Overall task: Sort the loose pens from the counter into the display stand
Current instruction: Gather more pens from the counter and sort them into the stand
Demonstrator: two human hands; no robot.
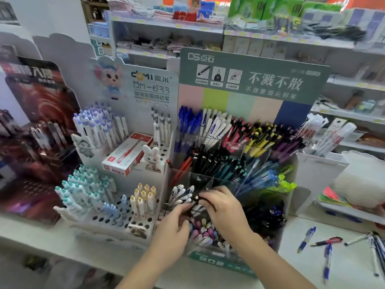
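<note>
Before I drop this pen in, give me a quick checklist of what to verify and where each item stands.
1. Pen in hand: the right hand has its fingers curled round a dark pen above the display stand. Ok.
2. Left hand steadying: it reaches into the same front compartment; what it touches, cannot tell.
3. Matching compartment: white-and-blue pens stand just left of the dark pen and pastel pens below; whether the dark pen belongs here, cannot tell.
4. Room in the compartment: crowded under both hands. Cannot tell.
5. Counter finished: loose pens lie on the counter at right. Not ok.
</note>
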